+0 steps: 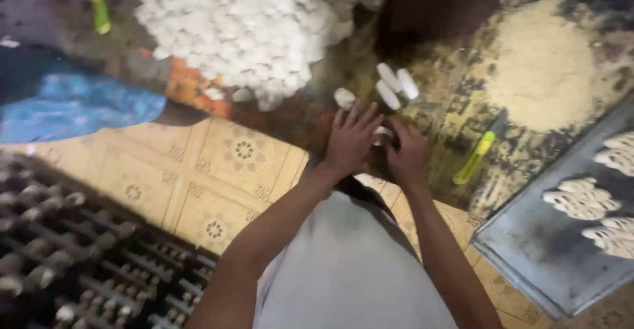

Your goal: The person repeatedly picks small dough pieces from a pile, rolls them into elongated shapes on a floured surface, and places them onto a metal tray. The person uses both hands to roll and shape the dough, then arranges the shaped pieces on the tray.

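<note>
Both the left hand (351, 137) and the right hand (405, 152) press together around a small white dough piece (382, 133) on the dark desk (456, 104), fingers curled on it, just below three shaped dough pieces (397, 83) and a big heap of dough balls (244, 25), with a yellow-green tool (475, 157) nearby.

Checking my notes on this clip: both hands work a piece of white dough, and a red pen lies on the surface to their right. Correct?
Not quite. The head view shows the pen is yellow-green, not red. The left hand and right hand do work the white dough piece.
</note>
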